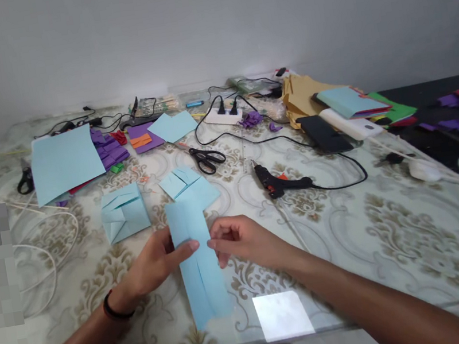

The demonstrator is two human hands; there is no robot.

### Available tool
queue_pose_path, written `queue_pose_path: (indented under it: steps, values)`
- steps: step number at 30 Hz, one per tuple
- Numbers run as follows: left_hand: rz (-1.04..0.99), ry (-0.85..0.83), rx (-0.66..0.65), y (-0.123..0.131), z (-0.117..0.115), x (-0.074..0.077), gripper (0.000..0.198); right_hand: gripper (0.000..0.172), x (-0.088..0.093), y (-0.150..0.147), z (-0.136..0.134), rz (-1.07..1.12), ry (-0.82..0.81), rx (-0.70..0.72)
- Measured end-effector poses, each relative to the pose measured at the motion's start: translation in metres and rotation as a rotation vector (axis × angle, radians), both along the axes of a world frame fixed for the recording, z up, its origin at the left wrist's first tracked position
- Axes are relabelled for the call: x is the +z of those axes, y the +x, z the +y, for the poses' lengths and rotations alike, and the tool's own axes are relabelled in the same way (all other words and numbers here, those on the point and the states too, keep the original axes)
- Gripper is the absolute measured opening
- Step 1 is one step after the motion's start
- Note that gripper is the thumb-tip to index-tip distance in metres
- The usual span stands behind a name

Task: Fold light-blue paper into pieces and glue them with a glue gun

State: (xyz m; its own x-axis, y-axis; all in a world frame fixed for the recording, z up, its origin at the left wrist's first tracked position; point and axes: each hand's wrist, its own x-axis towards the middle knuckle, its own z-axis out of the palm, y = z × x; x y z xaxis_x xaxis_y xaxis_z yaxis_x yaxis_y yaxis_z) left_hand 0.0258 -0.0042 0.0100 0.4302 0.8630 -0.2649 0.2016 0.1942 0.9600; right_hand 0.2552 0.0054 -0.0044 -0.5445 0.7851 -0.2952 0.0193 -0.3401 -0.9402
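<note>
A long strip of folded light blue paper (203, 283) is held upright over the table, with a lengthwise crease down its middle. My left hand (158, 259) grips its left edge, thumb across the front and fingers behind. At the right edge, my right hand (240, 240) pinches the paper between thumb and curled fingers. Just beyond the strip lie a folded blue paper piece (181, 181) and a flat blue sheet (202, 192). Another folded blue paper piece (125, 212) rests to the left of them.
A black glue gun (281, 181) with a cord lies right of centre. Black-handled scissors (208, 159) sit behind the papers. A power strip (224, 116), a phone (323, 134), a white power bank (350, 124) and blue sheets (66, 163) are on the patterned table (339, 259).
</note>
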Motion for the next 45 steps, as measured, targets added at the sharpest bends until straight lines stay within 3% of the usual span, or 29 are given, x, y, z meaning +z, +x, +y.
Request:
queue_pose_path:
  steps: [4, 11, 21, 26, 31, 36, 41, 45]
  values:
    - [0.083, -0.02, -0.131, -0.003, 0.001, -0.004, 0.032, 0.046, -0.001, 0.0, 0.003, 0.104, -0.076, -0.092]
    - [0.243, 0.071, -0.19, -0.01, 0.005, -0.004, 0.037, 0.037, -0.006, 0.001, -0.001, -0.054, 0.016, 0.061]
    - [0.328, 0.268, -0.25, -0.004, -0.001, 0.001, 0.043, 0.03, -0.005, 0.0, -0.003, -0.152, 0.081, 0.067]
    - [0.332, 0.249, -0.329, -0.008, 0.001, 0.006, 0.041, 0.033, -0.004, 0.004, 0.0, -0.147, 0.065, 0.057]
    - [0.37, 0.227, -0.373, -0.013, 0.001, 0.008, 0.039, 0.035, -0.001, 0.013, 0.012, -0.096, 0.049, -0.02]
    - [0.294, 0.225, -0.386, -0.02, 0.004, 0.011, 0.033, 0.031, 0.003, 0.027, 0.026, -0.051, 0.14, -0.097]
    - [0.326, 0.147, -0.465, -0.024, 0.008, 0.012, 0.038, 0.022, 0.004, 0.034, 0.035, 0.043, 0.169, -0.329]
    - [0.357, 0.014, -0.279, -0.018, 0.005, 0.01, 0.049, 0.025, 0.004, 0.028, 0.03, 0.129, 0.121, -0.353]
